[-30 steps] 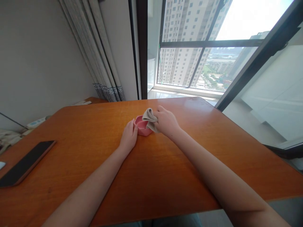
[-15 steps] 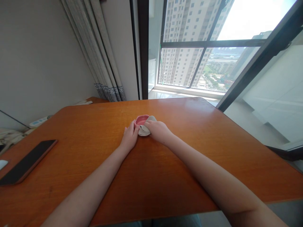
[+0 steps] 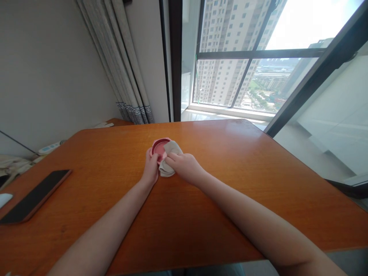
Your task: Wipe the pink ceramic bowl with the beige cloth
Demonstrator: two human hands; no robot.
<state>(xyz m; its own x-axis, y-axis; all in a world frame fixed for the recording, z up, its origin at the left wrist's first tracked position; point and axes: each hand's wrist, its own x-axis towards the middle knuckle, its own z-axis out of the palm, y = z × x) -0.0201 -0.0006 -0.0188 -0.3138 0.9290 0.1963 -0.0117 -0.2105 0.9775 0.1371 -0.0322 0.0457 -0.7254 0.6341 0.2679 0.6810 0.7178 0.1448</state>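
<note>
A small pink bowl (image 3: pixel 161 142) with a raised rim is tilted toward me above the wooden table, its inside showing. My left hand (image 3: pixel 150 165) grips its left and near side, thumb over the rim. In my right hand (image 3: pixel 186 165) a pale beige cloth (image 3: pixel 173 147) is bunched between the fingers and presses against the bowl's right side. Part of the cloth hangs below the fingers and covers the bowl's near right edge. The underside of the bowl is hidden.
The brown wooden table (image 3: pixel 230 214) spreads under both arms. A dark flat slab with a reddish edge (image 3: pixel 36 195) lies at the left, beside a white rounded object (image 3: pixel 4 199). Beyond the far edge stand a grey curtain (image 3: pixel 126 76) and a large window (image 3: pixel 230 80).
The bowl has shifted left and toward me and now tips up, showing more of its inside. My right hand with the cloth has moved left along with it.
</note>
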